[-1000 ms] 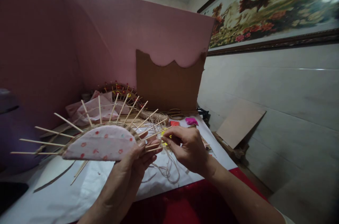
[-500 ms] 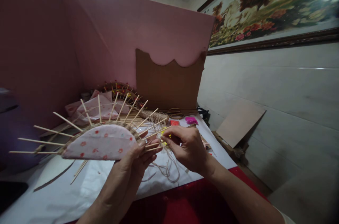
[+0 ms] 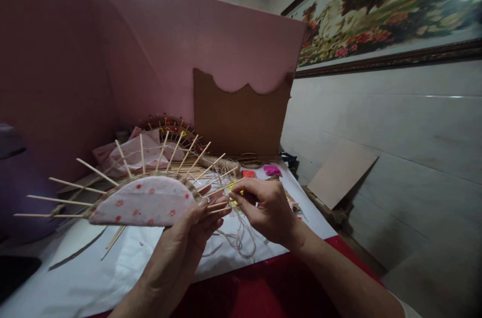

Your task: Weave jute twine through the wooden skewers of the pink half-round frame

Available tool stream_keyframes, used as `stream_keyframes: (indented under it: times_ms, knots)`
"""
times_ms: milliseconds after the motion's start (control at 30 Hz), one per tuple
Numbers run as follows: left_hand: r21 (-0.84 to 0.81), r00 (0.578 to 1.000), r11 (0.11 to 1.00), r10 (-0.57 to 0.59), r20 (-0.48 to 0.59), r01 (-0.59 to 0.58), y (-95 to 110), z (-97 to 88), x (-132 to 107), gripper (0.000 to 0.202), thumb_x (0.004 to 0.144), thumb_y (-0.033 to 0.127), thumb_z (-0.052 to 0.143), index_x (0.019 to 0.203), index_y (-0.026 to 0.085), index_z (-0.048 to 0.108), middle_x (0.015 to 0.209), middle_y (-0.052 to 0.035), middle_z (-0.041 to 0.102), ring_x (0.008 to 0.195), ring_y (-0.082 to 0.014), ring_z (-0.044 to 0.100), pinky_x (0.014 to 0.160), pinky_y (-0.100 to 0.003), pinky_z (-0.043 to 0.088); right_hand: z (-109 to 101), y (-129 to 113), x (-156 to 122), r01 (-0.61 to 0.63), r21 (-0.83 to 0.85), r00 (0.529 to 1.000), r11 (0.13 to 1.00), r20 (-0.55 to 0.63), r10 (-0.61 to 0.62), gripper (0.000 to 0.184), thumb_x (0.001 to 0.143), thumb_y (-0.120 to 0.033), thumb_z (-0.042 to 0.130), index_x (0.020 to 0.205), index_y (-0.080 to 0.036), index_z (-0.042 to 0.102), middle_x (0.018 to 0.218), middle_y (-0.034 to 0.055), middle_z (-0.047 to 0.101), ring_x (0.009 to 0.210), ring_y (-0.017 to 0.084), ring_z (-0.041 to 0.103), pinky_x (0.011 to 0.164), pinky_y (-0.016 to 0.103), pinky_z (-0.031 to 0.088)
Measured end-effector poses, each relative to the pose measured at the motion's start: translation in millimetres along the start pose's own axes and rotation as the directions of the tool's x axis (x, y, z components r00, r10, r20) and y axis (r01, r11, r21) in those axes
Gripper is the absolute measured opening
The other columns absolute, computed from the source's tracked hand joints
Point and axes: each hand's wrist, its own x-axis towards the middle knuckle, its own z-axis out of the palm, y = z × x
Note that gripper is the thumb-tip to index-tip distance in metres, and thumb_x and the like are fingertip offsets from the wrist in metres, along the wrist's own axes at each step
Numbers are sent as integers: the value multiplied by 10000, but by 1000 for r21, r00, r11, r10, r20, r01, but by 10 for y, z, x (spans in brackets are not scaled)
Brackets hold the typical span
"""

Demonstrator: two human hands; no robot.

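Left grip point(image 3: 190, 222): clasping one half-disc point(image 3: 143, 202) by its right end, above the desk point(image 3: 86, 278).
Right grip point(image 3: 233, 192): pinching, fingertips together, among sticks point(image 3: 142, 154); cannot tell on what.
Packets: two lying beyond, red point(image 3: 248, 174), magenta point(image 3: 271, 171).

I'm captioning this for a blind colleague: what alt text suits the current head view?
A left hand holds a flower-patterned half-disc fanned with wooden sticks, while the right hand pinches near the rightmost stick tips. Behind, brown cardboard stands before a pink wall.
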Motion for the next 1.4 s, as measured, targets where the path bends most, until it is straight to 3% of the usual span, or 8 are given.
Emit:
stream_keyframes:
  times_ms: [567,900,1400]
  knots:
    - [-8,1000,1000,-5,0,5,17,22,-8,549,784,203,545,1310,157,395,917,-101,726,879,-210,669,734,-279,470,0,0,-3,-4,-5,1000,1000,-3,4,102,811,-169,543,777,-164,640,694,17,660,593,108,558,568,237,391]
    - [1,1000,1000,6,-28,-6,18,40,2,521,796,147,510,1303,167,390,845,-82,731,787,-192,688,681,-266,491,5,4,-4,8,4,1000,1000,-13,-8,96,813,-167,549,793,-165,643,717,19,671,632,116,585,607,236,408]
    - [-10,1000,1000,-1,-6,1,34,65,-49,491,808,180,511,1289,168,414,921,-106,723,851,-192,673,748,-281,469,8,21,-16,-4,11,1000,1000,0,4,94,799,-141,555,800,-162,647,711,10,657,596,102,539,575,235,382]
